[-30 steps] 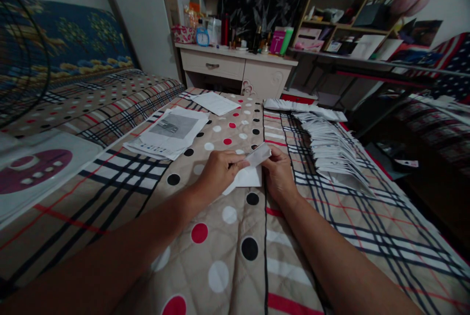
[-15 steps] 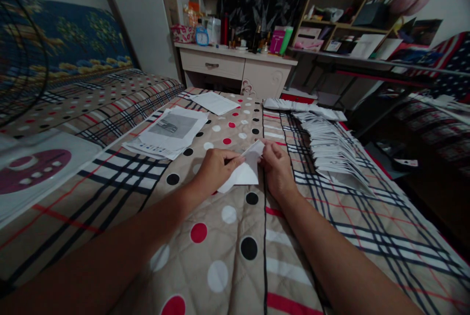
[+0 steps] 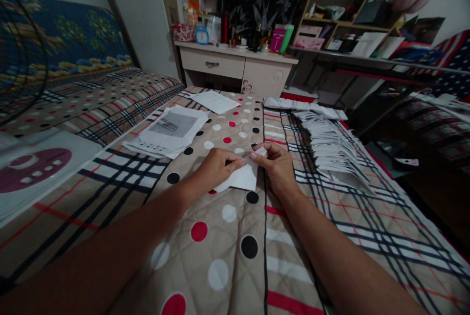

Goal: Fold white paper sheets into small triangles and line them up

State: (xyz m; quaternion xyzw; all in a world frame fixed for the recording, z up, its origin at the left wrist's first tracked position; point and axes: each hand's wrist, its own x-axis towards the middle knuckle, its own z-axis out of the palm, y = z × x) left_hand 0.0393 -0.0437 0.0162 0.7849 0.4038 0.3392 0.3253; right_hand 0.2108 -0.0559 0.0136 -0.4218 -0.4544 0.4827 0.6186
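Both hands hold one small white sheet of paper [image 3: 246, 177], partly folded, low over the dotted middle of the bedspread [image 3: 205, 276]. My left hand [image 3: 217, 167] pinches its upper left part between thumb and fingers. At the upper right corner, my right hand [image 3: 278, 167] is closed on the paper, thumb on top and fingers behind. Part of the sheet is hidden by the fingers. Off to the right lies a long row of folded white papers [image 3: 332, 151]. Left of my hands rests a stack of printed sheets [image 3: 169, 129], the top one with a grey picture.
Farther back lies another white sheet stack [image 3: 215, 102]. More folded papers [image 3: 304, 107] line the bed's far right. A clear plastic bag with a purple print [image 3: 40, 168] is at the left edge. Beyond the bed stands a white dresser [image 3: 213, 63] with bottles and a blue clock.
My right thumb has moved left over the paper's corner, and the raised upper edge now sits lower, bent under the fingers. My left hand has hardly moved.
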